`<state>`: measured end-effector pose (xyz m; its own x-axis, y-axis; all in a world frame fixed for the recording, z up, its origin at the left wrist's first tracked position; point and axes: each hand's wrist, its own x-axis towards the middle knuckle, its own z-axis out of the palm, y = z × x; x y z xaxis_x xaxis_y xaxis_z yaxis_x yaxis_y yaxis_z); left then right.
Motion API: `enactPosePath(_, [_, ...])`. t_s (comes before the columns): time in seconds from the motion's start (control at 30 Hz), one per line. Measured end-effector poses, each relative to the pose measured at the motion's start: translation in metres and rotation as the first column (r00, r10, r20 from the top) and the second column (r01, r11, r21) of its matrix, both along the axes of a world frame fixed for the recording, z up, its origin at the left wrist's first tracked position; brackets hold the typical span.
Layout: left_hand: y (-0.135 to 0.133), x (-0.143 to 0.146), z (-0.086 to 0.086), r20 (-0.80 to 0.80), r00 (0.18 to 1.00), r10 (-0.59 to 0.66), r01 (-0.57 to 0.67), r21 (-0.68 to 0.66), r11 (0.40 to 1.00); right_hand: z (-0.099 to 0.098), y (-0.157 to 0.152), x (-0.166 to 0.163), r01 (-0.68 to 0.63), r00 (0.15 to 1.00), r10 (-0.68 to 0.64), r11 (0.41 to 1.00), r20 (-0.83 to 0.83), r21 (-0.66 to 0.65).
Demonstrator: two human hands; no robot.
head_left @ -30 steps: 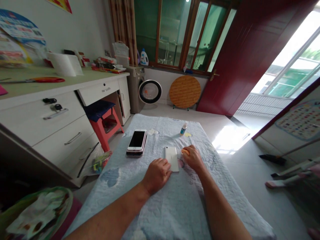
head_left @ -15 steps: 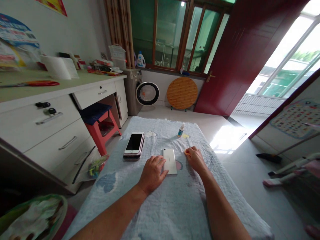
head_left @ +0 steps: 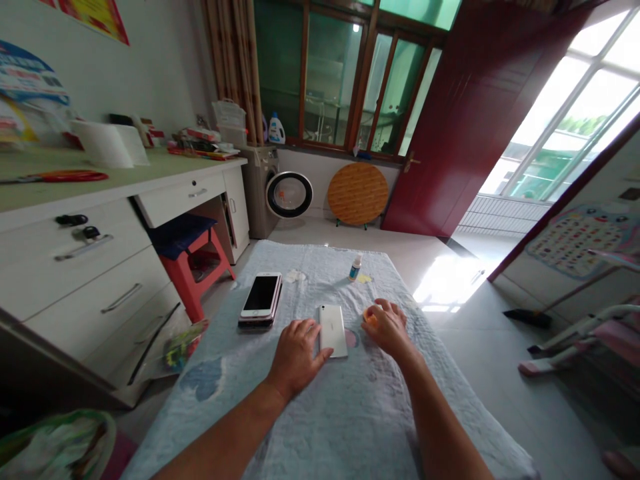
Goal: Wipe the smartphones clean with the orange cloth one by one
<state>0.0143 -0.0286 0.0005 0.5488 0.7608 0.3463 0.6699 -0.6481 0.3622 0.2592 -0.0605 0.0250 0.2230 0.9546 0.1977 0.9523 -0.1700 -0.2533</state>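
Observation:
A white smartphone lies back side up on the cloth-covered table, its camera at the far end. My left hand grips its near left side, with the fingertips at the left edge and the thumb at the lower corner. Right of the phone, my right hand is curled around a small orange pad, low over the cloth. The fingers cover most of the pad, so its exact kind is unclear. Beyond the hands stands a small spray bottle with a blue label. On the left, another white phone tops a stack of phones.
The pale blue patterned cloth spreads over the table. To the left are a red stool and a white desk with drawers. A bin is at the lower left. Behind are a washing machine and a round wooden tabletop.
My right hand has turned slightly and more of the orange pad shows. My left hand stays at the phone, its thumb a little shifted. The whole view has tilted slightly.

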Motion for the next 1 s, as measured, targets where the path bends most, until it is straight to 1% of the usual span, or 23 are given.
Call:
enactPosePath(0.07, [0.000, 0.000, -0.001, -0.008, 0.999, 0.032, -0.032, 0.009, 0.999, 0.007, -0.003, -0.011, 0.003, 1.000, -0.005, 0.995, 0.015, 0.103])
enactPosePath(0.13, [-0.001, 0.001, -0.001, -0.016, 0.999, 0.050, -0.050, 0.014, 0.999, 0.011, -0.005, -0.027, -0.048, 0.999, 0.050, 0.983, -0.004, 0.178])
enactPosePath(0.2, [-0.003, 0.001, -0.003, -0.025, 0.998, 0.054, -0.053, 0.020, 0.998, 0.010, -0.006, -0.045, -0.153, 0.985, 0.165, 0.974, -0.057, 0.169])
enactPosePath(0.23, [-0.003, 0.001, -0.003, -0.027, 0.998, 0.049, -0.049, 0.025, 0.999, 0.008, -0.006, -0.054, -0.178, 0.978, 0.191, 0.974, -0.088, 0.142])
enactPosePath(0.27, [-0.004, 0.001, -0.003, -0.027, 0.999, 0.042, -0.041, 0.028, 0.999, 0.004, -0.006, -0.062, -0.173, 0.976, 0.185, 0.979, -0.113, 0.109])
enactPosePath(0.37, [-0.006, 0.001, -0.003, -0.029, 1.000, 0.010, -0.009, 0.031, 0.999, -0.007, -0.007, -0.078, -0.096, 0.987, 0.097, 0.995, -0.126, 0.011])
enactPosePath(0.47, [-0.007, 0.002, -0.002, -0.026, 1.000, -0.003, 0.003, 0.021, 1.000, -0.013, -0.006, -0.085, -0.067, 0.988, 0.061, 0.997, -0.142, -0.039])
enactPosePath(0.63, [-0.005, 0.005, 0.001, 0.001, 0.998, 0.061, -0.061, -0.039, 0.997, -0.020, -0.006, -0.088, -0.043, 0.964, 0.051, 0.998, -0.260, 0.035])
enactPosePath(0.73, [-0.004, 0.005, 0.001, 0.008, 0.998, 0.070, -0.069, -0.044, 0.997, -0.026, -0.004, -0.088, -0.014, 0.929, 0.043, 0.997, -0.367, 0.081])
enactPosePath(0.8, [-0.003, 0.004, 0.000, 0.022, 0.998, 0.067, -0.066, -0.045, 0.997, -0.029, -0.001, -0.086, 0.021, 0.870, 0.036, 0.994, -0.491, 0.111])
enactPosePath(0.83, [-0.002, 0.004, -0.001, 0.030, 0.997, 0.067, -0.065, -0.047, 0.997, -0.030, 0.001, -0.085, 0.044, 0.824, 0.033, 0.991, -0.565, 0.123])
enactPosePath(0.87, [-0.002, 0.004, -0.003, 0.037, 0.997, 0.067, -0.065, -0.049, 0.997, -0.031, 0.003, -0.084, 0.068, 0.766, 0.029, 0.990, -0.643, 0.126])
enactPosePath(0.93, [-0.002, 0.004, -0.005, 0.045, 0.997, 0.060, -0.058, -0.052, 0.997, -0.031, 0.005, -0.082, 0.104, 0.623, 0.021, 0.989, -0.782, 0.109])
enactPosePath(1.0, [-0.002, 0.003, -0.007, 0.052, 0.998, 0.043, -0.041, -0.051, 0.998, -0.030, 0.006, -0.081, 0.075, 0.481, 0.044, 0.993, -0.876, 0.092])
